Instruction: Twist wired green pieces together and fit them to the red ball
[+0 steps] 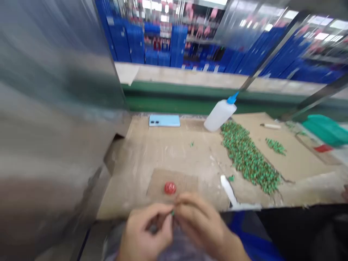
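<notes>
Bench work viewed from above, looking forward. At far left, a grey metal panel (pixel 51 108) fills that side of the view, blurred. To its right, a cardboard-covered bench (pixel 130 188) extends toward the far side, and a brown cardboard pad (pixel 163 185) is laid at its near edge. A round red object (pixel 170 188), too blurred to be identified, is placed on the pad.

The left hand (pixel 144 232) and right hand (pixel 202 226) are held at the near bench edge, just short of the pad. Their fingers (pixel 190 204) are curled inward and brought close together. A small green piece (pixel 173 213) is pinched at the fingertips between the hands; which fingers grip it cannot be told.

A light-blue smartphone (pixel 164 120) is laid flat near the far bench edge, with its two lenses facing up. To its right, a white squeeze bottle (pixel 219 115) with a blue nozzle is set tilted. A long heap of green pieces (pixel 248 156) is spread beside it, with a white plastic strip (pixel 227 188) near its near end. Further right, a cardboard sheet (pixel 299 159) bears a smaller green cluster (pixel 276 146) and a slim pale tool (pixel 270 126). A teal plastic item (pixel 324 129) and a red tag (pixel 323 148) are seen at far right. Rows of blue crates (pixel 130 43) are shown beyond the bench.
</notes>
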Available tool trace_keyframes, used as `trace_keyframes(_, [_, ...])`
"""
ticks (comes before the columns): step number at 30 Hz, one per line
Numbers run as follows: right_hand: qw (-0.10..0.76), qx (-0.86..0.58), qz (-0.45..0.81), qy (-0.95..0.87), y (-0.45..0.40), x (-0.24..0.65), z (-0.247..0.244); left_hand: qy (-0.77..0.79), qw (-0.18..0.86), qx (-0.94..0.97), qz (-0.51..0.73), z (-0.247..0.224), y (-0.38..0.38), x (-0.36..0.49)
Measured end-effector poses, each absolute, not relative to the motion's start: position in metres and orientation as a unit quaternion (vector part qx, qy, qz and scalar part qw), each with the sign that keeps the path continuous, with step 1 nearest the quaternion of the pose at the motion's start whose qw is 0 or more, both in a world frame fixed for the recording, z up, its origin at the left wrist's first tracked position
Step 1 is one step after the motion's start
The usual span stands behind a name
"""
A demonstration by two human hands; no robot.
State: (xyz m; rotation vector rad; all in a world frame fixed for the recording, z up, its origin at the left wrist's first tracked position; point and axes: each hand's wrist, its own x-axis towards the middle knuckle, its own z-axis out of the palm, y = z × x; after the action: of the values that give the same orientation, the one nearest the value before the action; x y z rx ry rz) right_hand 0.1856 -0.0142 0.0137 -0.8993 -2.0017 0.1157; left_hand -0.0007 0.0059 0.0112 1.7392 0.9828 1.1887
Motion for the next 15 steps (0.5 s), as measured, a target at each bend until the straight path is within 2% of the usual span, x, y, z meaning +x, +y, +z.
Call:
trace_keyframes(3, [0.438, -0.386, 0.071, -0.809, -0.022, 0.189, 0.021, 0.361, 0.368, 0.697, 0.498, 0.026, 0.005, 0.004])
trace_keyframes(12, [0.433, -0.396, 0.124, -0.8, -0.03, 0.188, 0.039, 0.362, 0.442, 0.673, 0.47, 0.038, -0.004, 0.001])
trace_keyframes(15, [0.423, -0.402, 0.14, -0.8, -0.028, 0.187, 0.04, 0.361, 0.5, 0.633, 0.469, 0.038, -0.003, 0.001])
